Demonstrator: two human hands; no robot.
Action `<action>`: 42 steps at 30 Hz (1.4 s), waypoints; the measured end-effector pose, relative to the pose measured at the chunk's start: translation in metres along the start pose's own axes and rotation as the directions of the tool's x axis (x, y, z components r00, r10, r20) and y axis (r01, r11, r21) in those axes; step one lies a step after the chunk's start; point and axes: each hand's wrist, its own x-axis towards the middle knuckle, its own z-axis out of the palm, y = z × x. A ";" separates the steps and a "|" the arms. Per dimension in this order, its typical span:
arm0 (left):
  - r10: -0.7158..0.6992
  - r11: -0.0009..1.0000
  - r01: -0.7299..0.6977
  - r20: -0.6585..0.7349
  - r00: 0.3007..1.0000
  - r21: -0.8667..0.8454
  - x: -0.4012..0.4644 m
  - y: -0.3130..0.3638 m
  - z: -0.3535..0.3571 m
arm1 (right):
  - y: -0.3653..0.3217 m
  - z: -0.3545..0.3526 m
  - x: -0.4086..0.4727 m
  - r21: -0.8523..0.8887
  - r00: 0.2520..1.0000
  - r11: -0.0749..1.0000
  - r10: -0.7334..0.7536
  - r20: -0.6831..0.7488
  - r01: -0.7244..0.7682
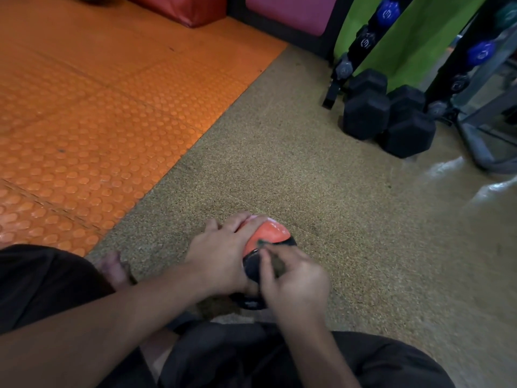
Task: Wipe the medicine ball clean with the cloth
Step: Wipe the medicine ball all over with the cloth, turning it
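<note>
An orange and black medicine ball [270, 233] rests on the speckled tan floor in front of my knees. My left hand [223, 253] lies spread over the ball's left side and top, holding it steady. My right hand [293, 281] is closed on a small dark, bunched cloth [275, 261] and presses it against the ball's black band. The motion blurs the cloth, and most of it is hidden in my fingers. Both hands cover the ball's near side.
An orange studded mat [98, 107] covers the floor to the left. Black hex dumbbells [391, 119] lie at the right by a rack with blue dumbbells [481, 51]. Red and pink pads [195, 7] stand at the back. My bare foot [114, 267] rests near the ball.
</note>
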 end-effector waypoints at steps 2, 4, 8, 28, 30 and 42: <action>-0.027 1.000 0.027 0.014 1.000 0.014 0.002 0.008 0.000 | 0.018 -0.008 0.012 0.007 0.980 0.986 0.164 -0.113 -0.164; -0.015 1.000 0.015 -0.006 1.000 0.017 0.006 0.013 0.001 | 0.013 -0.004 0.011 0.013 0.979 0.986 0.169 -0.113 -0.169; 0.033 0.999 -0.032 -0.032 0.999 0.028 0.008 0.007 0.004 | -0.015 0.008 -0.013 0.031 0.998 0.999 -0.033 0.049 0.032; -0.024 0.999 0.023 0.037 0.999 0.036 0.015 0.002 -0.002 | 0.007 0.008 -0.004 0.051 0.997 0.998 0.037 -0.075 -0.033; -0.017 1.000 0.016 0.030 0.999 0.023 0.014 -0.001 -0.002 | -0.006 0.011 -0.017 0.036 0.990 0.991 -0.132 0.042 0.130; 0.030 0.998 -0.030 0.009 1.000 0.051 0.011 0.003 0.001 | -0.005 0.010 -0.013 0.069 0.994 0.992 -0.107 0.028 0.105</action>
